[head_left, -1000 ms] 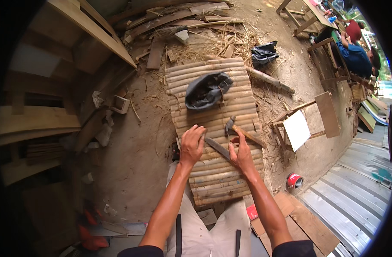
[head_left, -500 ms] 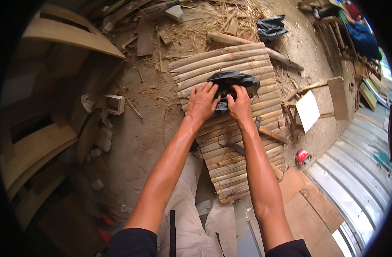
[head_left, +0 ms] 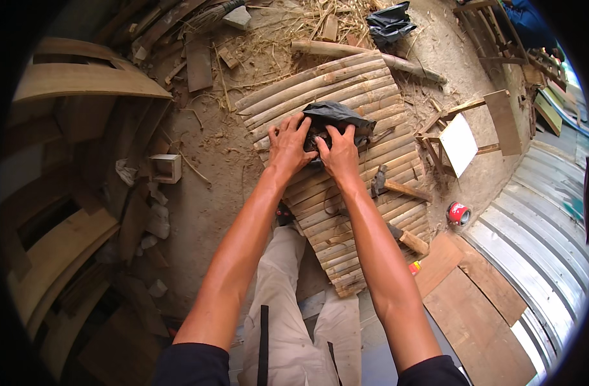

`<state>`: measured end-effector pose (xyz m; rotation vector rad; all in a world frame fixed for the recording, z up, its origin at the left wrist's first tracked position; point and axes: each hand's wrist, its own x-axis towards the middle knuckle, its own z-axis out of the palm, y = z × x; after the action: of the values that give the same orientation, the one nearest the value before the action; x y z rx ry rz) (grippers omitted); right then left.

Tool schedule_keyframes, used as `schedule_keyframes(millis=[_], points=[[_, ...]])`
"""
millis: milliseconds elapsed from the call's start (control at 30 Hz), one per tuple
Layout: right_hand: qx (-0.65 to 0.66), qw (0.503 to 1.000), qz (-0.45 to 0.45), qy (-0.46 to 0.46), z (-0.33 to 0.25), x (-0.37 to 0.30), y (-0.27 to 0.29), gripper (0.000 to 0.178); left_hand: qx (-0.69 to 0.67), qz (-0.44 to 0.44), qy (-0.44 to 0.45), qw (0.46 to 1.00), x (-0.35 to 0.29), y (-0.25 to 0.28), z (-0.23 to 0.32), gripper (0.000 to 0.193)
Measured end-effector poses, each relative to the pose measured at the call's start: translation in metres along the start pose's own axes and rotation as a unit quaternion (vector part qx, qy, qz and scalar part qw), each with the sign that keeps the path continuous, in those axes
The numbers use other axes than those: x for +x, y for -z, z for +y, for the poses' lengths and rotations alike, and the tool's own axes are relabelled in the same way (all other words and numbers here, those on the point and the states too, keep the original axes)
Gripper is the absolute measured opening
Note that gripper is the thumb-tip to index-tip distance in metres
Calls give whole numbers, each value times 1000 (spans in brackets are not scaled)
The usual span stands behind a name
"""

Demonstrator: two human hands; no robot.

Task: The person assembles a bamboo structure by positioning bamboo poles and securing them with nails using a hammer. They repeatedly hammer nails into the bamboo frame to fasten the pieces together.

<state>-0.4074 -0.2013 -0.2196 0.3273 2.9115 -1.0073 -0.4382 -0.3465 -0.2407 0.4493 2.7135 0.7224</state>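
The black bag [head_left: 339, 114] lay on the bamboo bench [head_left: 346, 83], far part; probably light, soft, best held by its rim. Left hand [head_left: 289, 148] and right hand [head_left: 340, 154], half-curled, were at it; grip I could not tell.

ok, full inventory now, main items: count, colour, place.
Slatted bench: one, tan, centre
Open bag: one, black, on bench
Hammer: one, brown handle, on bench
Handled tool: one, brown handle, bench, partly hidden
Far bag: one, black, beyond bench
Can: one, red, right of bench
Panel: one, white, right
Small box: one, pale, left ground
Boards: several, brown, lower right
Metal sheeting: count unclear, silver, far right
Left hand: one, at open bag
Right hand: one, same bag
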Motion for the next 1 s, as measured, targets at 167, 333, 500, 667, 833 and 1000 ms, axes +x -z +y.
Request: schedule_keyframes(millis=[167, 333, 500, 667, 833, 1000], points=[[-9, 999, -14, -33, 3, 6, -5, 33, -2, -6, 0, 1000, -2, 0, -1, 90], [5, 1000, 0, -7, 11, 5, 0, 33, 6, -7, 5, 1000, -2, 3, 2, 92], [150, 988, 37, -6, 9, -7, 13, 31, 18, -11, 11, 1000, -1, 4, 3, 93], [236, 963, 125, -32, -1, -42, 42, 32, 44, -30, 6, 999, -7, 10, 14, 78], [172, 980, 103, -4, -2, -121, 82, 36, -115, 119, -97, 981, -81, 18, 53, 40], [183, 981, 54, -24, -4, -206, 109, 36, -495, -74, 127, 856, -182, 7, 116, 22]])
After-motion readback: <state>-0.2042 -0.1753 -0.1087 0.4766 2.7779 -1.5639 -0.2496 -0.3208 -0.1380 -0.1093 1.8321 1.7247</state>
